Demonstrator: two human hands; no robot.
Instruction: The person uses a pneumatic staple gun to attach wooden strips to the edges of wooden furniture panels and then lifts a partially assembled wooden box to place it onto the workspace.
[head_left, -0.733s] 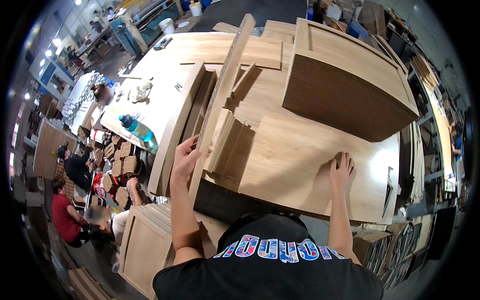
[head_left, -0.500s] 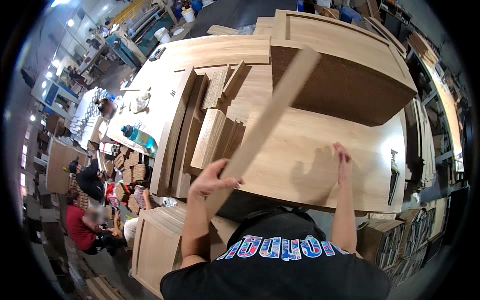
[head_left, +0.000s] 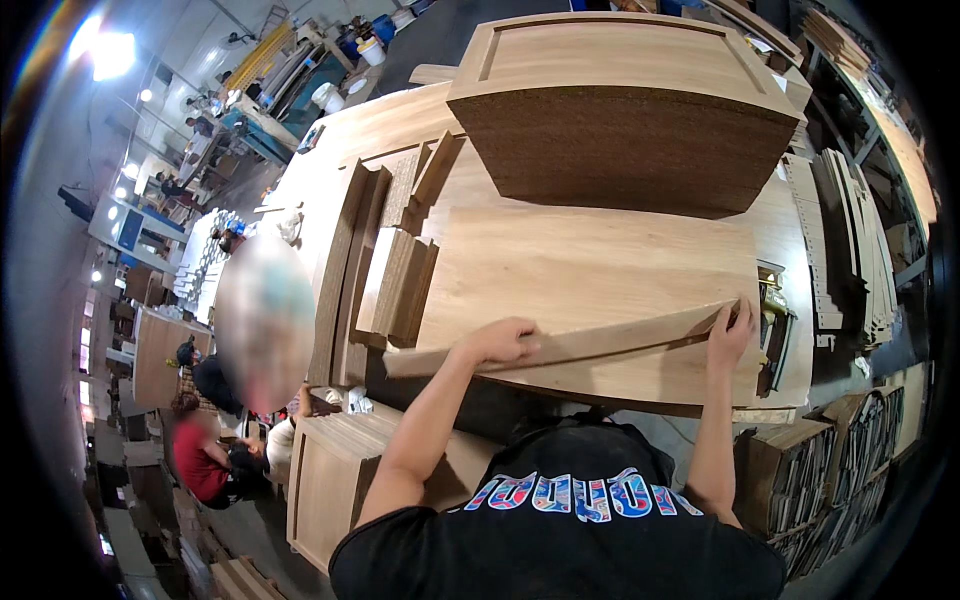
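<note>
A long, narrow wooden strip [head_left: 612,342] stretches from left to right along the near edge of a flat wood-grain panel [head_left: 590,255]. My left hand [head_left: 497,341] is closed over the strip left of its middle, its left end jutting past the panel's edge. At the strip's right end, my right hand [head_left: 731,332] grips the tip between thumb and fingers. The strip is slightly tilted, its right end higher in the picture; whether it touches the panel all along I cannot tell.
Beyond the panel stands a tall stack of framed panels [head_left: 625,150] with brown sides. Bundled wooden strips [head_left: 380,280] lie left on the table. A nail gun [head_left: 775,320] lies by the right edge. Framed panels [head_left: 335,470] are stacked at lower left. A person in red [head_left: 200,460] sits farther left.
The strip has swung down from a steep diagonal to nearly level along the panel's near edge. My right hand, open and empty before, now grips its right end. The view has shifted.
</note>
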